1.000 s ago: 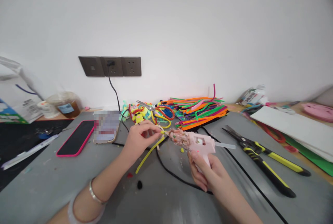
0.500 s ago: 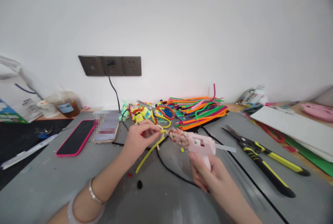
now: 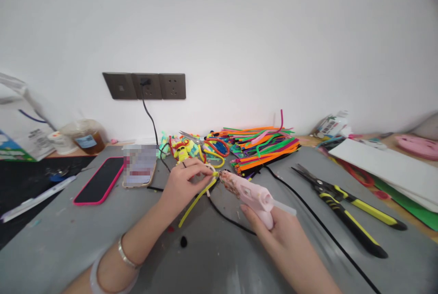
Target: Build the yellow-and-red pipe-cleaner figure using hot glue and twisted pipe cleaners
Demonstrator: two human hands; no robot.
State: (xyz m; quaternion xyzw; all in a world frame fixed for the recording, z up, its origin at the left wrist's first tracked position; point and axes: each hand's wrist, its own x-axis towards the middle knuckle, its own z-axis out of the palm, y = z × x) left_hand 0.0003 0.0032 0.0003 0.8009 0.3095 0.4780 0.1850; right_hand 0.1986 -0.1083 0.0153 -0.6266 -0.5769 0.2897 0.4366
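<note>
My left hand (image 3: pixel 186 180) is closed, its thumb and fingertips pinching a small piece with a yellow pipe cleaner (image 3: pixel 193 205) hanging from it. What exactly the fingertips cover is too small to make out. In my right hand (image 3: pixel 273 234) is a pale pink hot glue gun (image 3: pixel 251 193), with a clear glue stick (image 3: pixel 285 208) jutting from its back. Its nozzle, crusted with brown residue, points at the pinched piece, very close to it; whether they touch I cannot tell. A black pompom (image 3: pixel 184 242) lies on the grey mat (image 3: pixel 150 248) below.
Behind the hands lie a heap of coloured pipe cleaners (image 3: pixel 263 148) and scissors (image 3: pixel 191 137). Two phones, one in a pink case (image 3: pixel 99 182), are at left. Yellow-black pliers (image 3: pixel 345 212) and white sheets (image 3: pixel 386 171) lie right. A black cord (image 3: pixel 308 207) crosses the mat.
The glue gun has swung so its back end is lower and nearer me, its nozzle staying by the pinched piece. My right hand turned with it; my left hand has barely moved.
</note>
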